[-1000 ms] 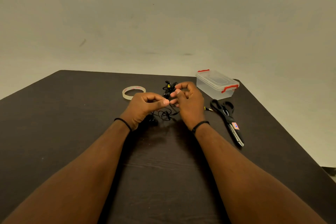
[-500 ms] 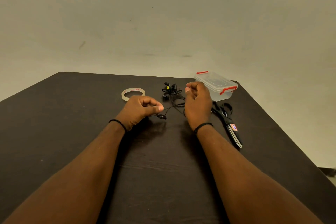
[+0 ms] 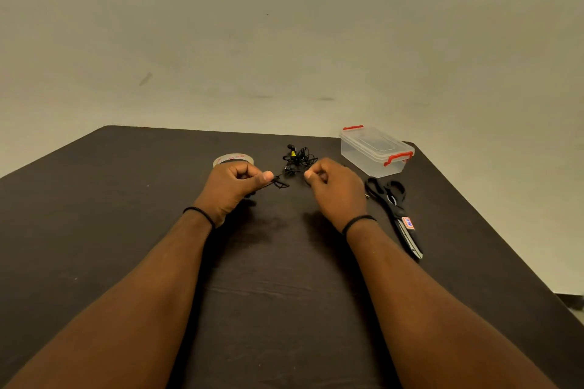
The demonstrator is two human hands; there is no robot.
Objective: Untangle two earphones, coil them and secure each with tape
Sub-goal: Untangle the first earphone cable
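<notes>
Left hand (image 3: pixel 234 186) and right hand (image 3: pixel 335 189) pinching black earphone cable (image 3: pixel 281 181) taut between curled fingers; tangle (image 3: pixel 298 156) lying behind.

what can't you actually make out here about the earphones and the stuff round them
Head view only:
- Black earphone tangle: too small to separate the two sets.
- Clear tape roll: near edge hidden by left hand.
- Black scissors: label unreadable.
- Right hand: fingertip grip hidden.

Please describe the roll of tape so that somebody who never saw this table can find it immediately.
Look at the dark table, toward its far edge. Just behind the left hand lies the roll of tape, flat on the table. It is the only pale ring there; the earphones beside it are a black tangle.
</notes>
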